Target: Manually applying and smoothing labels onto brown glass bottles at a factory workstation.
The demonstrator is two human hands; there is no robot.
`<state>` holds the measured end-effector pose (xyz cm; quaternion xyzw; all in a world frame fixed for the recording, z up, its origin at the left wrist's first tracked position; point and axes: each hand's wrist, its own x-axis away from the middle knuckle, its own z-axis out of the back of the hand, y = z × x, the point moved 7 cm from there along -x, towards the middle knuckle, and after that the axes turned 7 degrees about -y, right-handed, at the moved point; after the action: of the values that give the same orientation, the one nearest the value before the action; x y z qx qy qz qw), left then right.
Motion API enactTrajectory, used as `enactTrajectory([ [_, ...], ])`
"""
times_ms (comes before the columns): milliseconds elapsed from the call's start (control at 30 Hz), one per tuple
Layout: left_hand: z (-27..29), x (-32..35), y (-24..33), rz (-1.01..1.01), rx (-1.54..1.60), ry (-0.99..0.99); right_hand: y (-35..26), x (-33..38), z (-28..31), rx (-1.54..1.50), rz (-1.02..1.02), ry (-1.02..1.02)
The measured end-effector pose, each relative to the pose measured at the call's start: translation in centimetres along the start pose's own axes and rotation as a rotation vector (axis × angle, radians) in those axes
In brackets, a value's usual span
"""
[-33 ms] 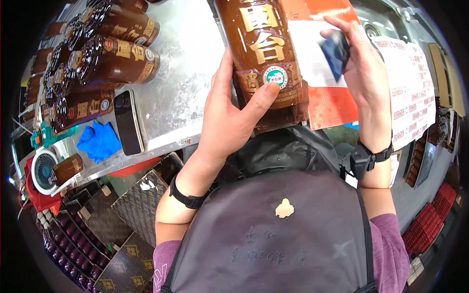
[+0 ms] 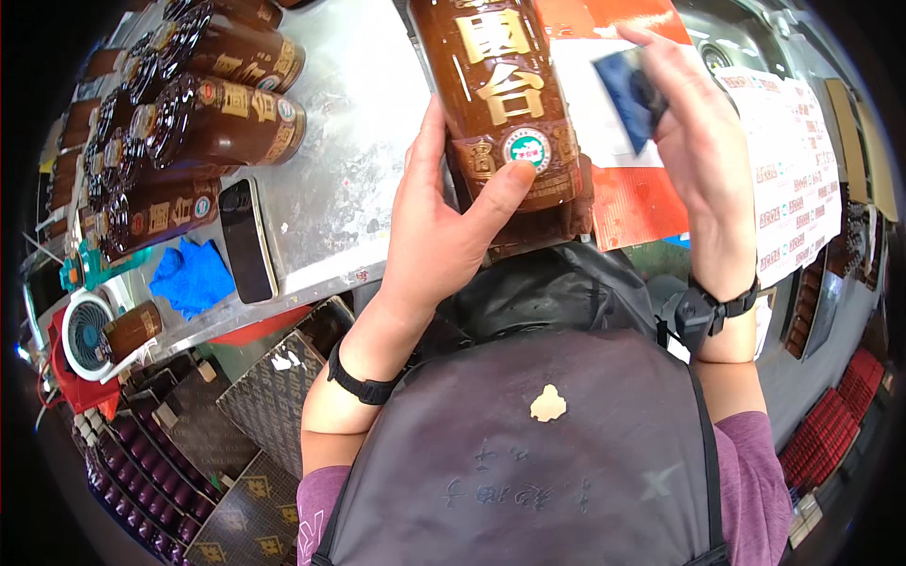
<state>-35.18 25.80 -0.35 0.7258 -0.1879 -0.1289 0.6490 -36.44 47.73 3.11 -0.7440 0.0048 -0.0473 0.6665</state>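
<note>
The person's left hand (image 2: 444, 236) is wrapped around the lower body of a brown glazed bottle (image 2: 500, 104), thumb laid across the round seal on its label and the fingers closed behind it, so the bottle is held up over the edge of the steel worktable (image 2: 349, 132) and in front of the dark grey apron (image 2: 528, 453). The right hand (image 2: 694, 141) is beside the bottle, its fingers pinching a small dark blue pad or cloth (image 2: 625, 94) level with the bottle's upper body; the pad does not seem to touch the glaze, though the gap is hard to judge. Set against the other head picture, taken at the same instant, nothing differs: both grips and the bottle's place match, so the wiping or labelling in hand looks to be mid-step. At the table's far left lies a row of like brown bottles (image 2: 198, 113) on their sides, close together, caps toward the rim. Near them rest a dark phone (image 2: 247, 241), a blue glove (image 2: 192, 275) and a small white fan (image 2: 87, 335). Below the table, dark patterned gift boxes (image 2: 274, 401) stand stacked; their contents are not visible.
</note>
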Motion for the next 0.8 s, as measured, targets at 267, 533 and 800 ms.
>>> enactTrajectory([
  [267, -0.2, -0.1, 0.3, -0.039, 0.017, 0.025, 1.3, 2.1, 1.7, 0.148, -0.102, -0.045],
  [533, 0.1, 0.6, 3.4, -0.143, -0.690, 0.005, 0.8, 3.5, 1.8, 0.257, 0.002, -0.005],
  [800, -0.9, 0.5, 4.7, -0.365, -1.083, 0.040, 1.7, 2.9, -0.5, -0.095, -0.066, -0.092],
])
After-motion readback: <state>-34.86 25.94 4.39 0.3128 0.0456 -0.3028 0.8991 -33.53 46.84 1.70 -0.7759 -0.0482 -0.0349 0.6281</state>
